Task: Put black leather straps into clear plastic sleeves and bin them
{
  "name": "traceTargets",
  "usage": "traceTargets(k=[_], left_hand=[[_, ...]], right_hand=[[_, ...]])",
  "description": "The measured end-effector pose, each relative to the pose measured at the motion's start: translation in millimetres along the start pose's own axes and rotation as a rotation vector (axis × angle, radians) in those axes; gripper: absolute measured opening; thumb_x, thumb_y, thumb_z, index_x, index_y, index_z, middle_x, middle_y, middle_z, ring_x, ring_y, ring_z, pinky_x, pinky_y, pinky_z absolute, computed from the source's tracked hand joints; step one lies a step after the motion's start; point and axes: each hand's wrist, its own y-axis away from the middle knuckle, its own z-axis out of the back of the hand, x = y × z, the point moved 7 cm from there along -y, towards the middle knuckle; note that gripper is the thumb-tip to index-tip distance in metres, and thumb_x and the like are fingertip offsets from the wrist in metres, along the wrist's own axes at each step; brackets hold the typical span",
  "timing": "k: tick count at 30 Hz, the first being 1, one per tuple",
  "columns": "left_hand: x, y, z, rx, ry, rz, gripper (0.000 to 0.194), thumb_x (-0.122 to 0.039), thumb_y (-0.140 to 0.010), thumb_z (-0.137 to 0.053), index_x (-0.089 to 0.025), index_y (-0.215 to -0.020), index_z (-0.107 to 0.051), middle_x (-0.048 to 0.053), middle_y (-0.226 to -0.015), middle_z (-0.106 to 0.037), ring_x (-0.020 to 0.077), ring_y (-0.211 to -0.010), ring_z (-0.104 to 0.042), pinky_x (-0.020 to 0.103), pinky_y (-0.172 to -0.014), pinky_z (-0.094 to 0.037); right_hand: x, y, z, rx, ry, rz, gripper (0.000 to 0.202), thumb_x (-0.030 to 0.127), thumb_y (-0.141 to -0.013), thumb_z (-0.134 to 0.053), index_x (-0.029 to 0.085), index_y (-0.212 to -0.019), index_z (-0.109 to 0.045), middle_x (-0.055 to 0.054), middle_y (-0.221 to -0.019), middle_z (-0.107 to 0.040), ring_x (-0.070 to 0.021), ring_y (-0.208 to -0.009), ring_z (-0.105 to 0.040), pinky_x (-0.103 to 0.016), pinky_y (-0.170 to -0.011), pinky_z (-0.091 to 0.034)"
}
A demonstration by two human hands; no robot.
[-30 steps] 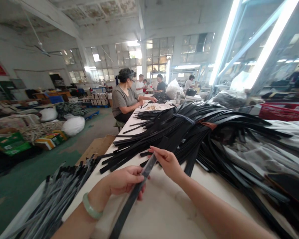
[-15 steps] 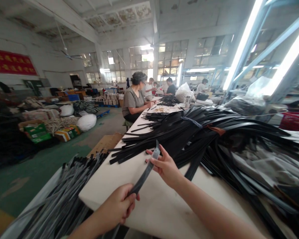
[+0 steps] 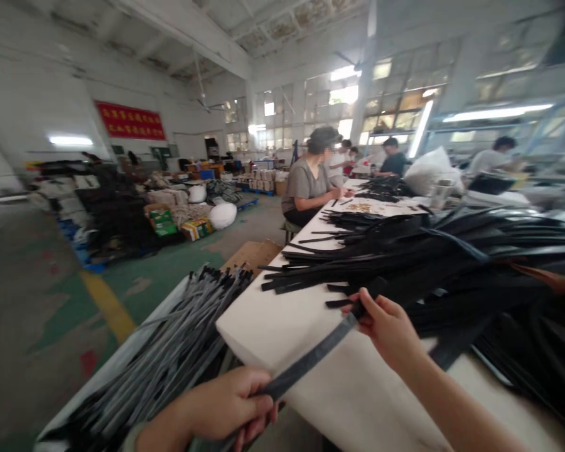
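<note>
A long dark strap (image 3: 313,356), with a greyish, shiny film-like face, runs slantwise between my hands above the table's front corner. My left hand (image 3: 238,402) is closed around its lower part, and the strap's tail passes below the fist. My right hand (image 3: 386,323) pinches the strap near its upper end between thumb and fingers. Just beyond the right hand lies a big heap of black straps (image 3: 367,251), tied with a bluish cord (image 3: 456,243). To the left, below table height, many grey and black strips (image 3: 169,351) lie in a pile.
The white table (image 3: 263,314) stretches away from me. A person in a grey top (image 3: 308,182) sits at its left side, with other people farther back. A cardboard box (image 3: 254,254) stands by the table. Stacked goods (image 3: 169,210) and a white sack (image 3: 223,215) are on the floor.
The view has swung left, bringing more of the floor and strip pile into sight. My right hand's fingers have closed onto the strap's upper end, which now points up and right.
</note>
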Motion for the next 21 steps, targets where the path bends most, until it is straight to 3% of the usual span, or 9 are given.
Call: traceTargets(k=[4, 8, 14, 21], left_hand=[[12.8, 33.7, 16.7, -0.108, 0.132, 0.004, 0.036, -0.052, -0.081, -0.052, -0.016, -0.078, -0.054, -0.008, -0.049, -0.037, 0.0041, -0.039, -0.029, 0.015, -0.038, -0.025], [24.2, 40.3, 21.8, -0.189, 0.060, 0.080, 0.044, -0.060, -0.079, -0.049, -0.017, -0.088, -0.053, -0.007, -0.053, -0.043, 0.0052, -0.039, -0.034, 0.017, -0.038, -0.029], [14.6, 5.3, 10.8, -0.154, 0.000, -0.019, 0.058, -0.073, -0.074, -0.043, -0.017, -0.089, -0.048, -0.005, -0.057, -0.044, 0.0061, -0.044, -0.036, 0.017, -0.041, -0.034], [9.8, -32.3, 0.0, -0.160, 0.001, -0.037, 0.063, -0.076, -0.072, -0.041, -0.019, -0.096, -0.053, -0.006, -0.055, -0.041, 0.0058, -0.040, -0.031, 0.016, -0.036, -0.027]], right_hand=[[-19.4, 6.6, -13.4, 0.144, 0.012, -0.124, 0.038, 0.046, -0.066, -0.077, 0.015, -0.083, -0.064, -0.012, -0.080, -0.072, -0.0216, -0.072, -0.069, -0.029, -0.063, -0.056], [-23.8, 16.1, -27.7, 0.219, -0.088, -0.149, 0.034, 0.046, -0.072, -0.072, 0.015, -0.085, -0.066, -0.016, -0.097, -0.071, -0.0258, -0.094, -0.067, -0.035, -0.081, -0.054], [-12.1, 8.8, -24.5, 0.172, -0.214, -0.113, 0.035, 0.046, -0.077, -0.068, 0.016, -0.094, -0.067, -0.014, -0.104, -0.070, -0.0265, -0.104, -0.063, -0.039, -0.090, -0.049], [-14.5, 16.1, -39.8, 0.290, -0.210, -0.138, 0.045, 0.051, -0.080, -0.062, 0.014, -0.106, -0.065, -0.017, -0.115, -0.065, -0.0286, -0.101, -0.064, -0.044, -0.092, -0.046]])
